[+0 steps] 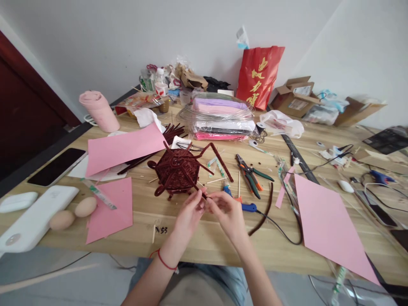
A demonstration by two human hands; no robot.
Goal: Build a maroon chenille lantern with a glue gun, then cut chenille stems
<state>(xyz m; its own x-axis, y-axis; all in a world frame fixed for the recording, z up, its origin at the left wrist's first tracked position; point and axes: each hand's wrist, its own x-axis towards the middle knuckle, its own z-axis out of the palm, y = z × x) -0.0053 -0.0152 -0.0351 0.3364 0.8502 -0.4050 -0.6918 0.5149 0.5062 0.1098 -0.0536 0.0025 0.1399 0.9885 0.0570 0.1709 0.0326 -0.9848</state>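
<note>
A dark red woven piece made of pipe cleaners sits on the table, with loops at its left side and loose stems sticking out. One stem runs from it toward me. My left hand is closed in a pinch on that pipe cleaner's end. Against it, my right hand also pinches at the same end; the fingertips partly hide it. Just right of my hands lie a blue glue gun and a loose brown pipe cleaner. Pliers with green and orange handles rest beyond them.
Pink sheets lie right and left. Two eggs, a white power bank and a phone are at left. Behind stand packs of coloured pipe cleaners, a red bag and a cardboard box.
</note>
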